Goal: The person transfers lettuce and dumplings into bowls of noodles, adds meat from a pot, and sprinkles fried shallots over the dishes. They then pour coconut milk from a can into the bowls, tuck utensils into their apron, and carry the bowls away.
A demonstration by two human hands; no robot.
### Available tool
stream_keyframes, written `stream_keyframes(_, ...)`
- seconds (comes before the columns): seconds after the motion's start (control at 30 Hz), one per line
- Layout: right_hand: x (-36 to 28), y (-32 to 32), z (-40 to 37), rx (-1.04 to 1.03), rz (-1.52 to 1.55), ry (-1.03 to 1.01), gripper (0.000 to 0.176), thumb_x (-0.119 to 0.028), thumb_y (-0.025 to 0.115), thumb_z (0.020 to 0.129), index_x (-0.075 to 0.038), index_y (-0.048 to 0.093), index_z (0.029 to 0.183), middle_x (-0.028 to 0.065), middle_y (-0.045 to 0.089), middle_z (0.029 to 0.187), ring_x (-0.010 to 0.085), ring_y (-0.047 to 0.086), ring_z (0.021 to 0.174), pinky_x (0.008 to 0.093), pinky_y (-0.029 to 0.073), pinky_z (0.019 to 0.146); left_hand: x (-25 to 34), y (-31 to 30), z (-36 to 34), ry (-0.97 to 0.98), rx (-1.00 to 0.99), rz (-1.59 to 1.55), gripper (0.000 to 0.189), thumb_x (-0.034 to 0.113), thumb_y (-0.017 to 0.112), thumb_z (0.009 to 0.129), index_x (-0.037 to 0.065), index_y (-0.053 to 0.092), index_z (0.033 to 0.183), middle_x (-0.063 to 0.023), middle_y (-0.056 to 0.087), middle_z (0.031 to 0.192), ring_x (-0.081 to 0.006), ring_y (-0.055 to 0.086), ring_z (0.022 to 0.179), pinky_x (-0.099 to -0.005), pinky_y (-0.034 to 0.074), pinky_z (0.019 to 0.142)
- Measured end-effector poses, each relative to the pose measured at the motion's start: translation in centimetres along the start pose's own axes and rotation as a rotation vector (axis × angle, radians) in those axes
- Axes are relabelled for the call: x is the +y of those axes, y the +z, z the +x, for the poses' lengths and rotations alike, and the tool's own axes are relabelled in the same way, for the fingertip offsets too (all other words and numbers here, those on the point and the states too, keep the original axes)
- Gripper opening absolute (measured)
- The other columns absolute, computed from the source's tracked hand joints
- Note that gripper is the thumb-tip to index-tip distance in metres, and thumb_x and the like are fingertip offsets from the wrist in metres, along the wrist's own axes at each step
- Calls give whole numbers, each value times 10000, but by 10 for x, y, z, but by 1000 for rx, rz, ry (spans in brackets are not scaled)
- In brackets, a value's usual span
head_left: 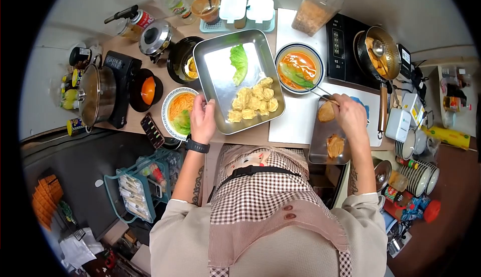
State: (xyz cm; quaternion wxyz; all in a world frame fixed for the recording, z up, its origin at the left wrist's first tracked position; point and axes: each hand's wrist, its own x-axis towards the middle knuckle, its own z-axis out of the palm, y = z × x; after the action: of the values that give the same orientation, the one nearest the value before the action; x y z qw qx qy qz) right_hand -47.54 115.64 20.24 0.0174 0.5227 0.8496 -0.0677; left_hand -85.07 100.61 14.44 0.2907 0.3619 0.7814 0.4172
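Observation:
My left hand (202, 119) grips the near left corner of a metal tray (213, 76), which is tilted above the counter. On the tray lie a lettuce leaf (239, 65) and several yellowish dumplings (253, 101). My right hand (349, 114) is closed around slim metal tongs (324, 95). Their tips meet a green lettuce leaf (294, 76) at a bowl (279, 80) of orange-red soup. Below my right hand, a shallow metal tray (320, 144) bears two browned pieces of food. Left of my left hand, a patterned bowl (165, 107) holds orange shreds and lettuce.
A pan (362, 46) with food and a ladle sits on the right cooktop (336, 39). On the left stand a large pot (102, 96), a dark bowl (134, 101) with orange contents and a phone (152, 130). Lidded containers (233, 9) line the back.

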Motion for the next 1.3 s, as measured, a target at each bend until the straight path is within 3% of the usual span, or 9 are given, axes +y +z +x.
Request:
stream_keyframes(0.17,-1,-27,-13,147,139,52,234,-166,669,866,-64,688,1076,129,674,893,359,663,807,440,534,723,-2,11,7,40,-17,-25,262,229,573,947,-17,565,1038,-166,621,817,-272,595,740,-380,482,713)
stream_keyframes(0.27,-22,-51,-5,103,161,-27,302,-151,686,848,-82,674,1143,118,666,908,351,656,806,441,528,728,6,16,9,49,-79,5,263,232,578,943,-18,562,1022,-177,613,798,-296,593,732,-389,482,705)
stream_keyframes(0.4,-36,-65,45,229,-205,-466,308,-113,618,881,-86,659,1186,47,655,939,240,633,816,357,499,709,7,18,14,83,-133,18,262,236,580,942,-15,559,1012,-171,611,759,-307,585,672,-401,481,669)
stream_keyframes(0.5,-28,-67,71,251,-343,-615,321,-101,600,862,-81,667,1176,19,651,934,203,617,804,330,485,715,22,18,9,94,-165,26,263,240,581,943,-12,564,1017,-176,632,773,-320,608,675,-401,488,664)
stream_keyframes(0.63,-21,-56,81,155,-233,-650,306,-110,589,850,-120,682,1141,15,651,868,212,633,748,360,506,681,19,19,2,71,-174,43,278,260,578,949,-7,570,1026,-209,657,814,-334,655,726,-399,500,673)
stream_keyframes(0.73,-20,-60,69,80,-153,-545,293,-95,577,859,-158,687,1123,30,653,817,229,652,720,387,519,648,13,17,-4,32,-217,66,286,268,574,951,-3,567,1042,-217,651,816,-342,653,726,-403,500,682)
stream_keyframes(0.87,-10,-85,53,122,78,-438,172,-115,621,881,-110,700,1034,81,637,802,292,651,742,418,511,635,6,18,-8,47,-212,32,284,251,569,955,-17,547,1044,-221,646,813,-340,648,738,-407,495,689)
stream_keyframes(1.0,2,-100,35,141,233,-200,151,-113,667,883,-59,717,1015,100,676,863,321,663,786,384,527,692,-3,11,-11,57,-166,-51,275,237,572,955,-25,543,1031,-203,639,794,-309,635,708,-397,492,680)
stream_keyframes(1.3,52,-28,46,52,79,-18,195,-169,632,895,-80,751,1021,144,725,980,348,683,906,429,539,827,-17,7,-5,47,-145,6,261,227,573,948,-26,539,1003,-192,625,820,-300,623,728,-390,490,692)
